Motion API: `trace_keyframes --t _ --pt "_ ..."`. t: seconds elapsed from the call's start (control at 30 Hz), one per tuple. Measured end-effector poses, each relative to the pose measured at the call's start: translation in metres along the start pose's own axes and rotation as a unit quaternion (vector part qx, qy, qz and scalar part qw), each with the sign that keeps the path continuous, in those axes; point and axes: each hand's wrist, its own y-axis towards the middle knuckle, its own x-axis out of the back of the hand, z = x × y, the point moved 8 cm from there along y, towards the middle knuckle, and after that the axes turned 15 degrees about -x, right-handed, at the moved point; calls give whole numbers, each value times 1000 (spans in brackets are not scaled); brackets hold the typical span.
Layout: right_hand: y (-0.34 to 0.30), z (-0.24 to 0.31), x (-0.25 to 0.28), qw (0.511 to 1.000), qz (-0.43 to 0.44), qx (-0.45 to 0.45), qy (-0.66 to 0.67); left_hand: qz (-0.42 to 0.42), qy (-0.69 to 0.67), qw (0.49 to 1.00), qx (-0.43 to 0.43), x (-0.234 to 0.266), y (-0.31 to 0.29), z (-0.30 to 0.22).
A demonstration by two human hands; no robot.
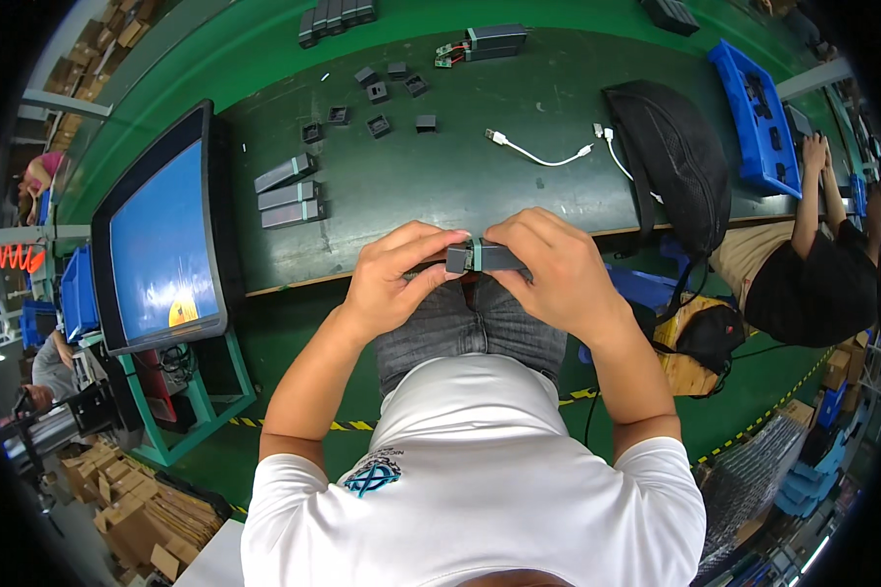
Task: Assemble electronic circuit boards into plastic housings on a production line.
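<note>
I'm holding a grey bar-shaped part [486, 257] with a teal band round its middle, just above my lap at the near edge of the green workbench [480, 166]. My left hand [394, 279] is closed on the left end, thumb and fingertips pinching it. My right hand [556, 272] is closed on the right end, fingers curled over the top. I'm gripping both ends, probably so the banded middle stays exposed and the bar can't twist.

Three similar grey bars [289, 192] with teal bands are lying side by side on the bench, to the left and within reach. Small black square caps [377, 98] are lying scattered further back. A white cable [540, 152] is lying right of centre, next to a black bag [671, 157]. A tilted monitor [162, 235] is sitting at my left. Another person's arms [817, 191] are working at the far right.
</note>
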Motion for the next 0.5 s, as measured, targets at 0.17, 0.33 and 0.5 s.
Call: trace_keyframes --t 0.17,0.33,0.5 --pt "-4 10 1 999 -29 29 -17 -33 123 990 -55 6 -2 -14" --pt "-8 10 2 997 -54 45 -21 -26 122 988 -88 4 -1 -21" --pt "-9 13 -1 997 -52 48 -19 -31 131 986 -97 4 -3 -21"
